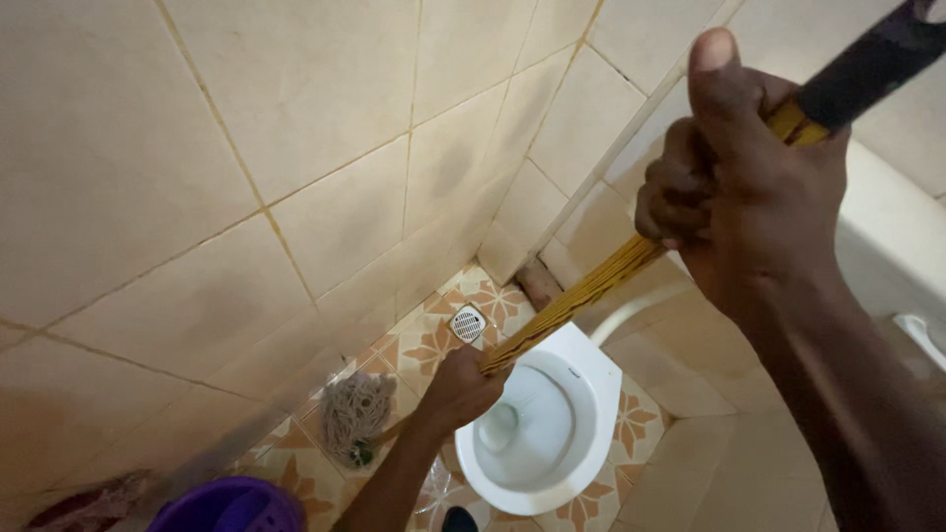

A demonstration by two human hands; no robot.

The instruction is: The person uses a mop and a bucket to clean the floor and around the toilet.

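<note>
Right hand (759, 187) fills the near view, grip wrapped around a yellow stick (591, 291) — left hand (461, 389) clasps its lower end above the white toilet bowl (581, 394).

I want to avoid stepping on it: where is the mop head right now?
In the head view, the mop head lies on the patterned floor at lower left, against the tiled wall, between the purple bucket and the toilet bowl.
</note>
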